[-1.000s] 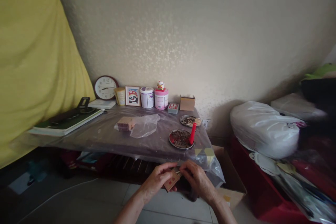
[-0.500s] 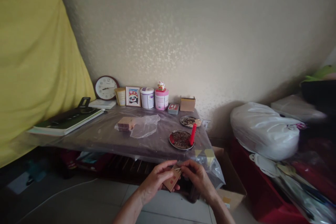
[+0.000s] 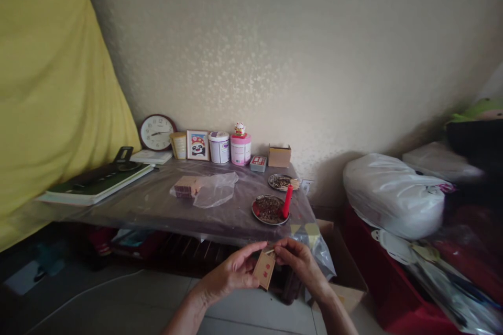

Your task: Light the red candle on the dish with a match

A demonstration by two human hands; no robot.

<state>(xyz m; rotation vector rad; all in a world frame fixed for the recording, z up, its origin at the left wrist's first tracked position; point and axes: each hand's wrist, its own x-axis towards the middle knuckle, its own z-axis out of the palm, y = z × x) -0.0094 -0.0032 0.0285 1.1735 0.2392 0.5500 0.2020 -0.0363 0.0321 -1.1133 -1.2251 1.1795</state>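
My left hand (image 3: pixel 233 271) is closed round a small tan matchbox (image 3: pixel 264 271) with red print on its face, held tilted in front of the table edge. At the upper end of the box a pale matchstick (image 3: pixel 269 252) shows. Against that end, my right hand (image 3: pixel 299 261) has its thumb and forefinger pinched together on the matchstick; the fingertips partly hide it. Beyond the hands, on the table, a red candle (image 3: pixel 287 201) stands slightly tilted at the right side of a round metal dish (image 3: pixel 259 219) full of dark burnt bits.
The plastic-covered table (image 3: pixel 157 204) also bears a second dish (image 3: pixel 271 183) with matchsticks, a wrapped pack of boxes (image 3: pixel 186 187), a clock (image 3: pixel 157 132), tins (image 3: pixel 240 151) and a small cardboard box (image 3: pixel 279 157). White bags (image 3: pixel 393 193) lie at the right.
The matchbox has turned in my left hand, so more of its printed face shows. Both hands have shifted slightly right, and the right fingers stay at the box's upper end.
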